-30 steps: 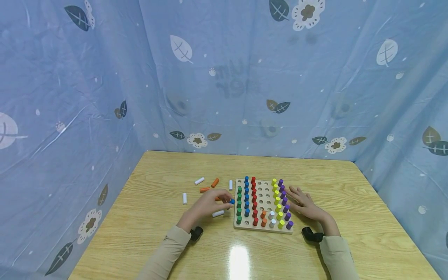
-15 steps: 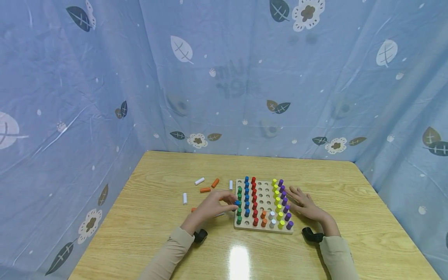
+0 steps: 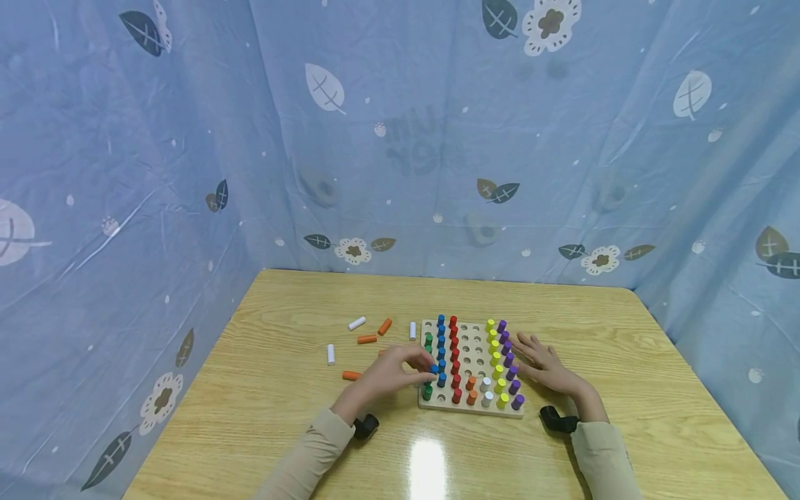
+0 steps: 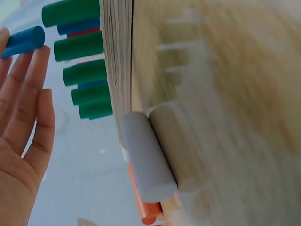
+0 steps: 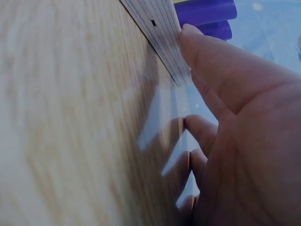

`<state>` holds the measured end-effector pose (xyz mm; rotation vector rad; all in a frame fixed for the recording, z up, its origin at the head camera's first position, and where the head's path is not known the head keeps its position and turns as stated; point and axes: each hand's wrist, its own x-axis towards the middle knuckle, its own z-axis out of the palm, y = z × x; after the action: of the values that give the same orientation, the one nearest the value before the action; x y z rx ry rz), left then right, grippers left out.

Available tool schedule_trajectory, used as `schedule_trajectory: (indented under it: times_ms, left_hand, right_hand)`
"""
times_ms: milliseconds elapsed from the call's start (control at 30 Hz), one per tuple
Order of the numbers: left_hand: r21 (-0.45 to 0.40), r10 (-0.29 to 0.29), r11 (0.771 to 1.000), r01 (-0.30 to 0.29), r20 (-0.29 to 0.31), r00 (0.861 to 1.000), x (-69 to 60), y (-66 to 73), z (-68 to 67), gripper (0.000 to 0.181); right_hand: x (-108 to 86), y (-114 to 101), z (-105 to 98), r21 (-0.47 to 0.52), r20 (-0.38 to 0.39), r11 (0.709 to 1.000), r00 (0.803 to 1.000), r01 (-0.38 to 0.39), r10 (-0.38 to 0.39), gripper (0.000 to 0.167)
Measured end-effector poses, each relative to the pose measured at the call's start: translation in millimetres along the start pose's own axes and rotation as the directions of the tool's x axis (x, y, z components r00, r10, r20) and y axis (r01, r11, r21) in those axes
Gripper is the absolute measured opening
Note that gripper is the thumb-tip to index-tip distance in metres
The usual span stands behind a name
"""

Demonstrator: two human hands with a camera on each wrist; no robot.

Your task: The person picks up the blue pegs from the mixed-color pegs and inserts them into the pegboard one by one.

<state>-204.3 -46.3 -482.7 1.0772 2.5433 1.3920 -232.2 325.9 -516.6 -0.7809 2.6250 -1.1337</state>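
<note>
My left hand [image 3: 390,373] pinches a blue peg [image 4: 23,41] between thumb and fingers, holding it over the left part of a wooden pegboard [image 3: 462,407]. Below and beside that hand, green pegs [image 4: 80,47] stand upright along the board's left edge, partly hidden by it in the head view. A blue column [image 3: 441,342] with a bare hole [image 3: 441,398] at its near end runs next to them. My right hand [image 3: 546,368] lies with spread fingers at the board's right side; in the right wrist view its thumb touches the board's edge by purple pegs [image 5: 207,12].
Loose white pegs [image 3: 330,354] and orange pegs [image 3: 367,339] lie on the wooden table [image 3: 300,298] left of the board. One white peg [image 4: 148,157] lies close to the board's left side. Red, yellow, orange and white pegs stand in other columns. Patterned blue cloth [image 3: 400,139] hangs behind.
My left hand has carried the blue peg rightward and slightly nearer, from beside the board to above its left columns. The right hand stays in place.
</note>
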Motion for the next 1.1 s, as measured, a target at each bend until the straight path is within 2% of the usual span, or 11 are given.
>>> schedule_trajectory:
  times_ms: [333,700,933,1100]
  left_hand:
    - [-0.034,0.014,0.999,-0.013,0.054,0.998,-0.1,2.7,8.5,0.023]
    - [-0.051,-0.02,0.998,0.024,0.087,0.996,0.2,8.4,11.0,0.023]
    - [-0.06,-0.002,0.998,0.009,0.117,0.993,0.9,9.0,14.6,0.019]
    - [-0.035,0.011,0.999,-0.007,0.127,0.992,0.2,9.1,16.7,0.016]
  right_hand:
    - [0.1,0.0,0.7,0.003,0.001,1.0,1.0,-0.01,0.01,0.056]
    - [0.1,-1.1,0.0,0.003,-0.002,1.0,1.0,-0.017,0.017,0.055]
    - [0.0,-0.7,0.4,-0.003,-0.001,1.0,1.0,-0.019,0.019,0.055]
    - [-0.6,-2.0,0.4,0.001,0.002,1.0,1.0,-0.016,0.016,0.055]
